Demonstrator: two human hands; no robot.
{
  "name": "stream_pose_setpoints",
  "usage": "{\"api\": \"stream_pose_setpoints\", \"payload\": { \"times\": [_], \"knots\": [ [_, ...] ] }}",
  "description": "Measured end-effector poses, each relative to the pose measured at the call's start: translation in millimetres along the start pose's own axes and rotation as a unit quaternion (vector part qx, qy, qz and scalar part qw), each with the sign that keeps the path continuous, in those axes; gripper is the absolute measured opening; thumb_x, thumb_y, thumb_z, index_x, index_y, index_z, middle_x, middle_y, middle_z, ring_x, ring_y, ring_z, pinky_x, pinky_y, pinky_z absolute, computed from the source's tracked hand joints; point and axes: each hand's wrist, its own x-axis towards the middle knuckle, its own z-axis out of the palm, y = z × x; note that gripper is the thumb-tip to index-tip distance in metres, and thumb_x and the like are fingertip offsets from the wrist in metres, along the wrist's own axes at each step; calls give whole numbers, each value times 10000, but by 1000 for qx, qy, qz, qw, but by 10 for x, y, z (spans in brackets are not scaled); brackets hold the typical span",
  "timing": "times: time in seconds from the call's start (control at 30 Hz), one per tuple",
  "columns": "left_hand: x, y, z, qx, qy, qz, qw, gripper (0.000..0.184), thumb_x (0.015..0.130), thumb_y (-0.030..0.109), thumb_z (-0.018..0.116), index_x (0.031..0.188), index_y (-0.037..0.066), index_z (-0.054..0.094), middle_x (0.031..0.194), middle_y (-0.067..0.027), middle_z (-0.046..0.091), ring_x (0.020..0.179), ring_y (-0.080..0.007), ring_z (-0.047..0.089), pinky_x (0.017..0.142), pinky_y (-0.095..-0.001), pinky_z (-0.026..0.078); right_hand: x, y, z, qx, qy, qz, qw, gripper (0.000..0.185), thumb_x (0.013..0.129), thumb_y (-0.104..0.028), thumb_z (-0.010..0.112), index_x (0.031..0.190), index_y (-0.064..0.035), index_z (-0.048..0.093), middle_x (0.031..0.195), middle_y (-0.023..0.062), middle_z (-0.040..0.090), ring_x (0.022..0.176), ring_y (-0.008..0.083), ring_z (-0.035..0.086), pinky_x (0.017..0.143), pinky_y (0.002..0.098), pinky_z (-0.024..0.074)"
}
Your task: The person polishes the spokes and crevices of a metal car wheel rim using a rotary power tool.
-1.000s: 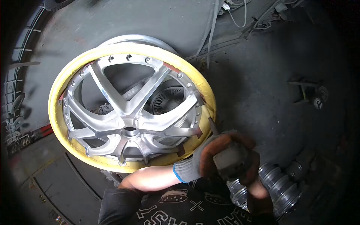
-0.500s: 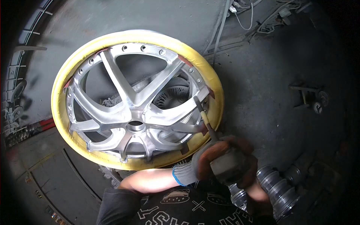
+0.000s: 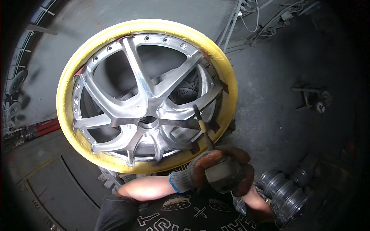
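Note:
A silver spoked wheel (image 3: 150, 102) with yellow wrapping round its rim (image 3: 65, 104) stands tilted before me. Both hands wear grey gloves with orange-brown palms. My left hand (image 3: 200, 169) is wrapped round the near end of a dark power tool (image 3: 223, 175), and my right hand (image 3: 244, 175) grips its other side. The tool's long shaft (image 3: 202, 125), with a yellowish band, points up over the wheel's lower right spokes. Its dark tip is at or just above a spoke; contact cannot be made out.
Several silver rims (image 3: 283, 192) are stacked at the lower right. A small metal stand (image 3: 312, 96) is on the floor at the right. Cables (image 3: 250, 19) lie along the top. A red bar (image 3: 42, 130) runs at the left, near a wire rack (image 3: 19, 65).
The tool's shaft has moved inward from the rim's right edge over the spokes. Both hands shifted slightly left with the tool. The wheel appears turned a little and higher in view.

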Motion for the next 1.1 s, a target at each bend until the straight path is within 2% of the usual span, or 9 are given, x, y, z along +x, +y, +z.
{"api": "stream_pose_setpoints", "payload": {
  "times": [0.07,0.2,0.37,0.47,0.57,0.7,0.87,1.1],
  "knots": [
    [-65,21,-16,32,3,-8,999,664,968,543,460,1241,-48,588,1322,-188,553,1253,-281,541,1073,-400,419,-25,13,77,-42,13,7,999,820,942,-672,326,1274,24,606,1178,203,664,1074,358,647,940,451,486],
    [-194,-23,-156,28,-15,-6,999,716,969,586,420,1240,-54,594,1338,-196,554,1276,-290,527,1096,-420,396,-41,0,190,-37,14,-55,998,860,941,-695,317,1297,43,579,1203,218,658,1093,370,645,976,460,459],
    [-321,36,-325,117,-68,21,991,740,957,586,395,1270,-54,594,1361,-226,566,1325,-315,500,1134,-437,362,-152,-125,409,-28,29,-30,999,903,951,-718,308,1307,73,558,1199,244,658,1130,401,638,1012,472,444],
    [-442,177,-228,42,-54,-31,997,733,949,570,404,1275,-59,594,1364,-231,565,1324,-326,503,1148,-440,346,-278,-94,508,-97,22,-18,995,934,960,-736,288,1314,89,548,1200,259,657,1160,414,628,1034,478,442],
    [-538,285,-241,56,-52,-54,996,733,953,565,402,1276,-66,592,1379,-235,555,1320,-335,508,1155,-442,339,-305,-192,648,-118,23,26,992,946,977,-734,246,1314,98,546,1206,272,652,1165,438,622,1039,476,451],
    [-611,272,-432,96,-86,-26,991,720,960,549,399,1277,-68,590,1389,-240,548,1333,-340,495,1154,-449,341,-269,-224,814,-118,37,-13,992,942,996,-711,192,1307,103,549,1196,274,654,1141,459,625,1024,475,469],
    [-761,353,-458,-58,-87,-63,992,701,954,531,421,1266,-71,602,1386,-249,551,1370,-350,450,1164,-453,323,-212,-293,1012,-102,47,-24,993,941,993,-719,193,1306,94,548,1187,256,659,1130,445,631,1011,470,476],
    [-862,425,-599,7,-106,-15,994,749,932,574,420,1271,-69,600,1397,-249,543,1353,-341,467,1147,-443,346,-140,-250,1116,-83,22,-47,995,873,1005,-672,248,1312,89,546,1189,245,659,1124,419,642,998,450,489]
  ]
}}
